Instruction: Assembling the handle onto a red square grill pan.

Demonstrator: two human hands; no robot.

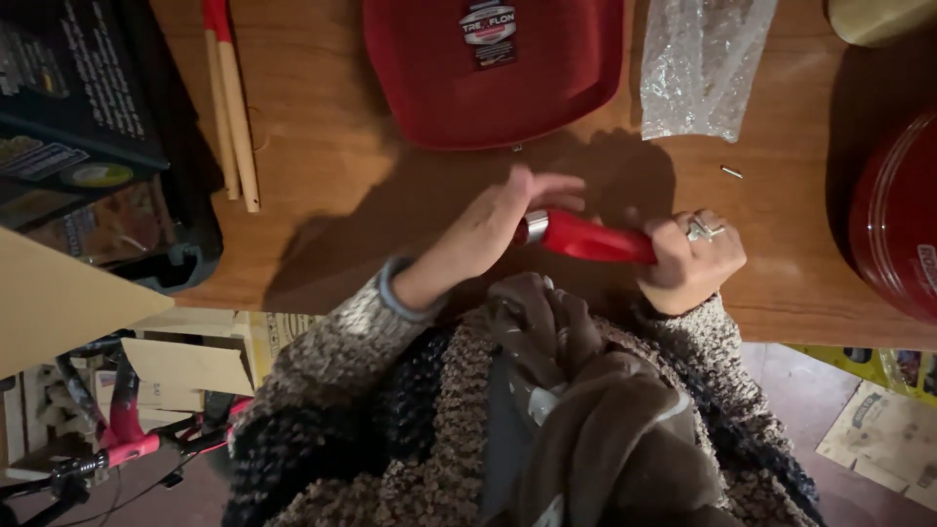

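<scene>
My right hand (691, 262) is closed around a red handle (590, 237) with a silver metal end, held level just above the wooden table (332, 176). The fingers of my left hand (498, 222) are spread and rest against the handle's metal end. A square red pan (493, 68) without a handle lies upside down on the table just beyond my hands. One small metal screw (731, 172) lies on the wood to the right of the pan, and another tiny metal piece (516, 148) sits at the pan's near edge.
A clear bubble-wrap bag (698, 63) lies at the back right, and a round red lid or pot (898, 224) sits at the right edge. Two wooden utensils (234, 117) with red tips lie on the left beside a dark box (88, 127). Cardboard and a bicycle frame (127, 439) are on the floor.
</scene>
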